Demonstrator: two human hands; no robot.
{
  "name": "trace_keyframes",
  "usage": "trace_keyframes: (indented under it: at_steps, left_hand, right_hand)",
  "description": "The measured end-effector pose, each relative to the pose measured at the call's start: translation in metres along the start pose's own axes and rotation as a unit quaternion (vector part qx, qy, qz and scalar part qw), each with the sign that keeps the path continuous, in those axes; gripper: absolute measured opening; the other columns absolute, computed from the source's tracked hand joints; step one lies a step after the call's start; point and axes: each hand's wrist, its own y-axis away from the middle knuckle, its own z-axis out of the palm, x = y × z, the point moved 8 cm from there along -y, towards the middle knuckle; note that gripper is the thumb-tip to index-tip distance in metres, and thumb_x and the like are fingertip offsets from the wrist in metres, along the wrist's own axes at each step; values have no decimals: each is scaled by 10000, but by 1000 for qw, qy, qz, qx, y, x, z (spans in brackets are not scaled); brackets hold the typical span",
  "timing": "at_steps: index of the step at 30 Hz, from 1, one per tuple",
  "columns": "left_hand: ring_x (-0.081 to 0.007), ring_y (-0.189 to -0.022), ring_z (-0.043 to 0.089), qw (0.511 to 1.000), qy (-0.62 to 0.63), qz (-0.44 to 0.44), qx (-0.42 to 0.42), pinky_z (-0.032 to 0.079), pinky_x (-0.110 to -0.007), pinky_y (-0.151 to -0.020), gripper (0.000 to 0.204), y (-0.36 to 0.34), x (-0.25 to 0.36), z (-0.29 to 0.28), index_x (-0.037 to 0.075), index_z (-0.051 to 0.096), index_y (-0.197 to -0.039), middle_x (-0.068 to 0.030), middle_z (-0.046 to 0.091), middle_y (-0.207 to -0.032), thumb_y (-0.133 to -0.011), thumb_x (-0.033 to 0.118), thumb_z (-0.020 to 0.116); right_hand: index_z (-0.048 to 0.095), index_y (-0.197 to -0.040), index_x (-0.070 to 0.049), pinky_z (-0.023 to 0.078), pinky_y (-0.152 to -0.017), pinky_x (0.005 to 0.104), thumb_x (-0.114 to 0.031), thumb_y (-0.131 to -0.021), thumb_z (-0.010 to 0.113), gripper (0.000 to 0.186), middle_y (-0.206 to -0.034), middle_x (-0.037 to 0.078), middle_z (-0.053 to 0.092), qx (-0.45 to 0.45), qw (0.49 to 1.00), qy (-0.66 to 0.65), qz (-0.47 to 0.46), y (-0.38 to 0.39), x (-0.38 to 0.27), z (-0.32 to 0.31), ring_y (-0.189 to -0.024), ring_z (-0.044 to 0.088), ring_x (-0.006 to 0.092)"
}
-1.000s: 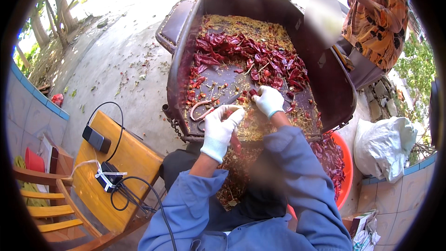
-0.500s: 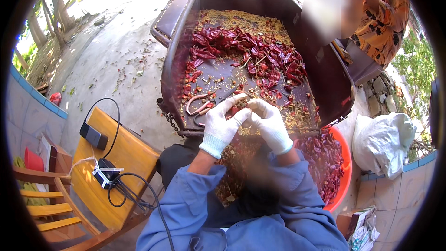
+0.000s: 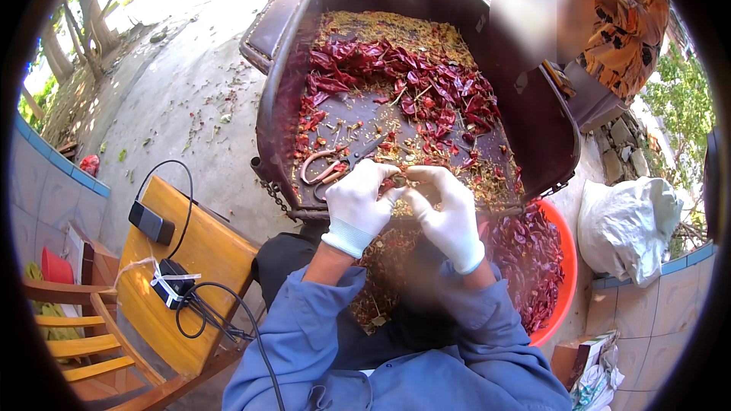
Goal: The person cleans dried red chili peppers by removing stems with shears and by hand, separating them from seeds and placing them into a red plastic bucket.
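White gloves cover both my hands, which meet fingertip to fingertip above the near edge of the brown metal cart bed. My left hand is closed in a pinch at a small brownish piece, too small to name. From the other side, the thumb and forefinger of my right hand curve to the same piece. Scissors with pinkish-orange handles and dark blades lie in the bed beside my left hand. Dried red chilies are heaped across the bed, with loose stems and yellowish seeds around them.
An orange-red tub of red chilies stands by my right knee. A white sack sits farther right. At left is a wooden chair bearing black boxes and a cable. Someone in orange patterned clothing is at the cart's far right.
My right hand has turned and its thumb and forefinger spread into a wider loop. Both hands have sunk slightly, leaving more of the scissors in sight.
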Motion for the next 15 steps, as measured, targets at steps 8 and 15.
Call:
trace_keyframes:
  at_steps: [8,15]
  left_hand:
    - [-270,-707,657,998,-47,40,-17,510,-359,-615,224,7,7,5,109,695,-931,-75,633,-810,-721,112,772]
    - [-184,-689,657,992,89,-43,-84,515,-302,-645,199,8,-6,12,39,695,-901,-88,657,-775,-726,59,787]
  right_hand:
    - [700,-1043,-99,534,-645,333,-97,-811,752,238,-892,96,673,73,985,105,-112,8,-14,7,-743,670,267]
    - [716,-935,7,485,-567,238,-76,-882,717,99,-723,36,672,18,974,-164,153,9,31,11,-603,604,81]
